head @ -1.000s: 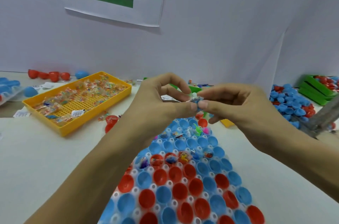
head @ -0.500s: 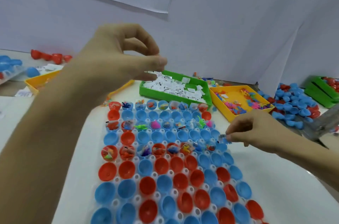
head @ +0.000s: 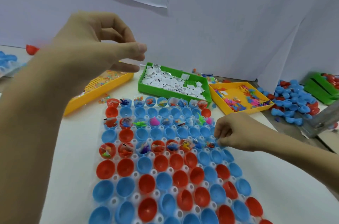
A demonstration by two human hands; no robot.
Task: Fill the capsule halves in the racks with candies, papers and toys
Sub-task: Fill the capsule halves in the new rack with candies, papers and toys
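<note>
A white rack (head: 136,175) of red and blue capsule halves lies in front of me. Three of its rows hold candies, papers and small toys; the near rows are bare. My right hand (head: 233,133) is low over the right end of the third filled row. Its fingertips pinch a small clear packet (head: 216,142) at a blue capsule half there. My left hand (head: 99,45) hangs raised above the rack's far left, fingers loosely curled, holding nothing.
Behind the rack stand a yellow candy tray (head: 95,100), a green tray of paper slips (head: 157,93) and a yellow toy tray (head: 246,112). Loose blue and red capsule halves (head: 293,100) are piled at the right beside green trays (head: 321,89). A metal bar (head: 322,123) lies there.
The hands, joined on a small packet a second ago, have parted. The left rose up and left, empty. The right carried the packet down to the rack's right side.
</note>
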